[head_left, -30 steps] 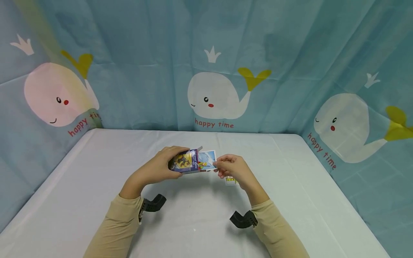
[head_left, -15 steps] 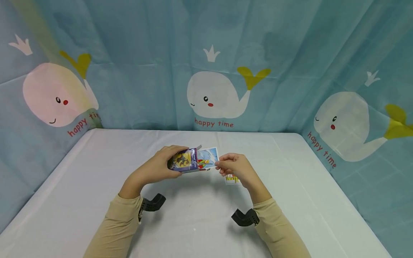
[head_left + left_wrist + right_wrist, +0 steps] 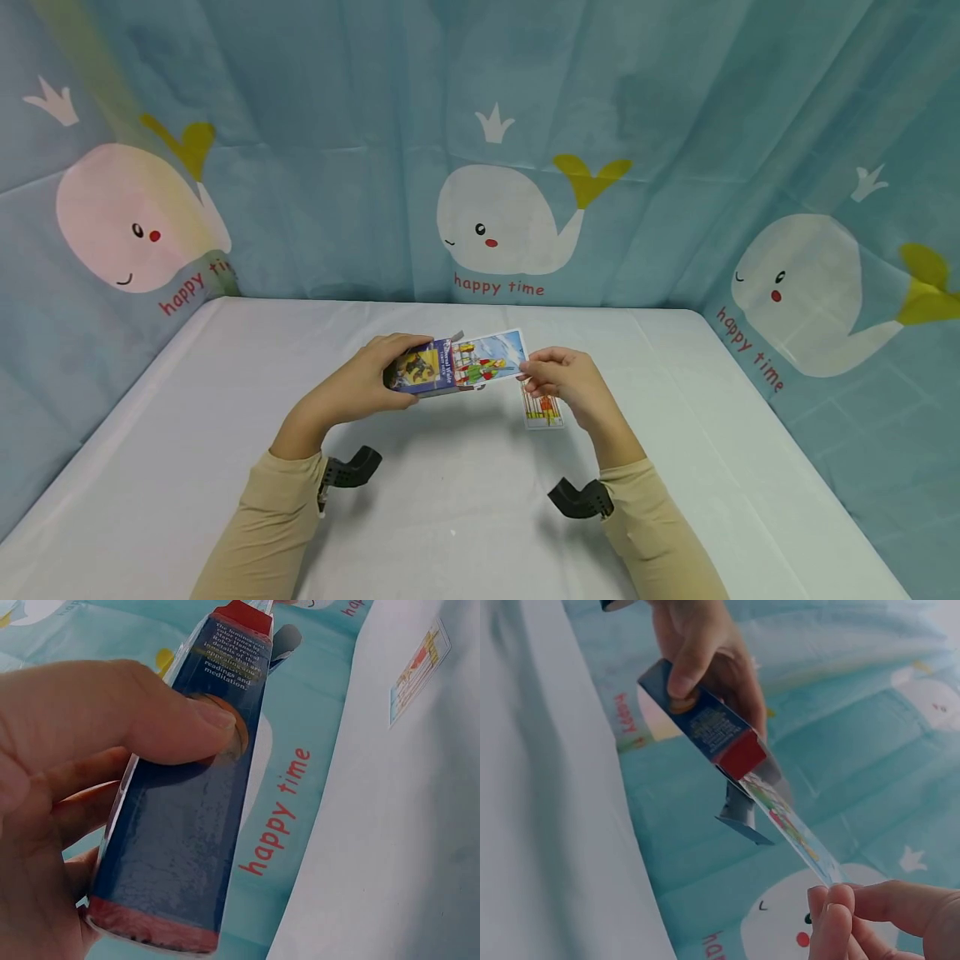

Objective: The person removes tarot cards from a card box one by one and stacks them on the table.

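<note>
My left hand [image 3: 358, 382] grips a dark blue tarot card box [image 3: 423, 367] above the table, thumb on its narrow side [image 3: 180, 825] and fingers round the other. The box's right end is open, with its flap [image 3: 742, 814] hanging out. From that end sticks a picture card [image 3: 491, 357] with blue sky and red and green figures. My right hand [image 3: 573, 387] pinches the card's outer edge between thumb and fingers; the card's other end is hidden in the box. A second card [image 3: 543, 412] lies face up on the table below my right hand, partly covered by it.
A white cloth covers the table [image 3: 450, 517]. Behind and at the sides hangs a blue curtain [image 3: 337, 225] printed with whales. Black wrist mounts [image 3: 581, 498] sit on both forearms.
The right hand has moved to the right and slightly up, drawing the card farther out of the box. More of the card on the table shows. The left hand has shifted slightly left.
</note>
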The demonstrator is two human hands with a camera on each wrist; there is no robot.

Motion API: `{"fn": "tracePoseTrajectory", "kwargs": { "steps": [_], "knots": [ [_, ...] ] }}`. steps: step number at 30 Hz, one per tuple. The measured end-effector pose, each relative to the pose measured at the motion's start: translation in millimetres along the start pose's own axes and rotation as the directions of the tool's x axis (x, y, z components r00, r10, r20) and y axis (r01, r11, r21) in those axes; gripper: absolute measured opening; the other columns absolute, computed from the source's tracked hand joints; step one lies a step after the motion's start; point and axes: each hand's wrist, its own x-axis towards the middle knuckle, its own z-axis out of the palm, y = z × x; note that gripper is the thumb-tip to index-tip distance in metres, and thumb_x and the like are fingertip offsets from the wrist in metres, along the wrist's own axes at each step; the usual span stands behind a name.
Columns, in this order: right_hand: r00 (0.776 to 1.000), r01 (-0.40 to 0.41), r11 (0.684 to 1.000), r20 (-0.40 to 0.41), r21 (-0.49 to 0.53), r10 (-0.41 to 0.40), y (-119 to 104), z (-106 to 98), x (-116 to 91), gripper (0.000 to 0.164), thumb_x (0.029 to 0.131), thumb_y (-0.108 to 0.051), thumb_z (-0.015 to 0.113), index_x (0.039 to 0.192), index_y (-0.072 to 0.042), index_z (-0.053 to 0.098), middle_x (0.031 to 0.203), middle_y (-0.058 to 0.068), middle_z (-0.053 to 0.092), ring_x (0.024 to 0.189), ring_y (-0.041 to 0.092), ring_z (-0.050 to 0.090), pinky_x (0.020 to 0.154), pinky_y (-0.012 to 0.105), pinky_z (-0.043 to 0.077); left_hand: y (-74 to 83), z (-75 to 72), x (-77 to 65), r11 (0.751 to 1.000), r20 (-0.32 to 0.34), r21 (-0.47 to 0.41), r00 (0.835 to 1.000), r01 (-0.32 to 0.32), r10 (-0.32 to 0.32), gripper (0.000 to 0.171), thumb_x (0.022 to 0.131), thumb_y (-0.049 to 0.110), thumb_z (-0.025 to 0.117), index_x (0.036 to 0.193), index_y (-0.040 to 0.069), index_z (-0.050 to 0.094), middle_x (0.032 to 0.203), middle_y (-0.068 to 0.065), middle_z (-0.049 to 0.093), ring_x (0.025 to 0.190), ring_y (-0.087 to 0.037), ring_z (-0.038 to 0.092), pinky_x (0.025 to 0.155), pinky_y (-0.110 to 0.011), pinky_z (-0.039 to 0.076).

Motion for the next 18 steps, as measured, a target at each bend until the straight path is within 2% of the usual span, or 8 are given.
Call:
{"fn": "tracePoseTrajectory", "kwargs": {
  "steps": [7,18],
  "knots": [
    [0.998,0.005,1.0,-0.065,0.002,-0.005,0,-10,2,0.029,0.094,-0.018,0.068,0.11,0.004,0.064,0.084,0.0,0.072,0.069,0.012,0.064,0.068,0.024,0.056,0.5,-0.1,-0.7,1.0,-0.005,-0.001,1.0,0.003,-0.003,0.078,0.08,0.017,0.078,0.15,0.017,0.044,0.15,-0.013,0.047,0.129,-0.032,0.043,0.098,-0.052,0.041],
    [0.993,0.044,0.998,-0.114,0.04,-0.039,-1,-22,3,0.033,0.095,-0.017,0.067,0.115,0.008,0.064,0.081,-0.005,0.07,0.069,0.007,0.064,0.069,0.02,0.056,0.8,-0.1,-1.2,1.0,-0.006,0.0,1.0,0.009,-0.009,0.078,0.08,0.017,0.077,0.15,0.016,0.043,0.15,-0.014,0.046,0.13,-0.034,0.043,0.1,-0.053,0.041]
  ]
}}
